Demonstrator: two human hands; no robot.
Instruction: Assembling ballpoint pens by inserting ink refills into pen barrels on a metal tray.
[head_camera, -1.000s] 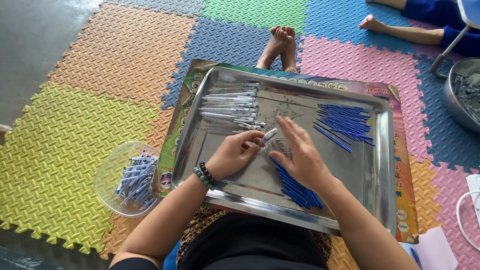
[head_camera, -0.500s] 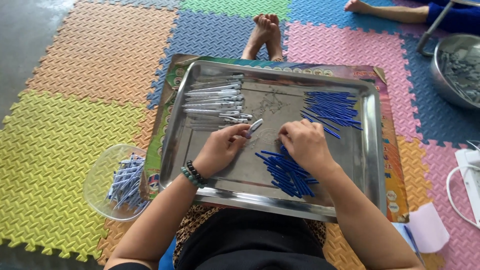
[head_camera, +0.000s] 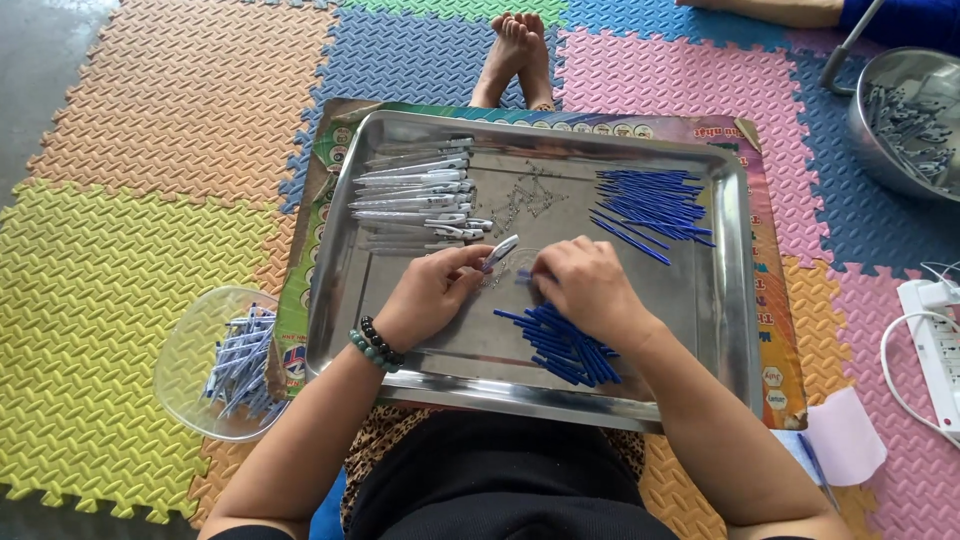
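Pinching a white pen barrel between thumb and fingertips, the left hand holds it tilted just above the middle of the steel tray. The right hand is curled, fingertips pressed together near the barrel's lower end; what they grip is too small to tell. A pile of blue refills lies under that hand, white barrels at the tray's left, a clear bowl beside the tray.

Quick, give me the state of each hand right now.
Left hand: grip closed on a white pen barrel.
Right hand: fingers curled over the blue refills; what it holds cannot be told.
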